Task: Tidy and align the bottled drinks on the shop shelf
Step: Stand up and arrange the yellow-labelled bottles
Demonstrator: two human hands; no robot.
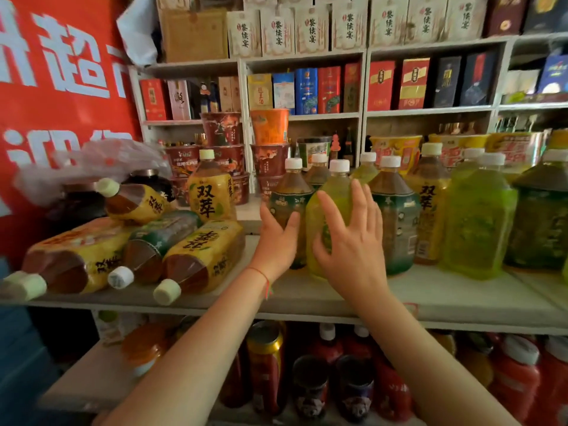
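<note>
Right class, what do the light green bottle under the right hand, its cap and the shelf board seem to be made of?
Light green bottle: probably clear glossy plastic; the green drink shows through.
Its cap: looks like opaque white plastic, ridged sides.
Shelf board: pale, matt, flat; painted wood or laminate, cannot tell which.
The right hand lies on the bottle with spread fingers.

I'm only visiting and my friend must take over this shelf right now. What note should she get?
Left hand: flat against the dark-green-label bottle, fingers straight.
Right hand: spread open on the light green bottle.
Done: the bottles to the right stand upright in rows on the shelf.
Left: the lying bottles at the left end need standing up and lining up; one yellow-label bottle stands alone behind them.
</note>
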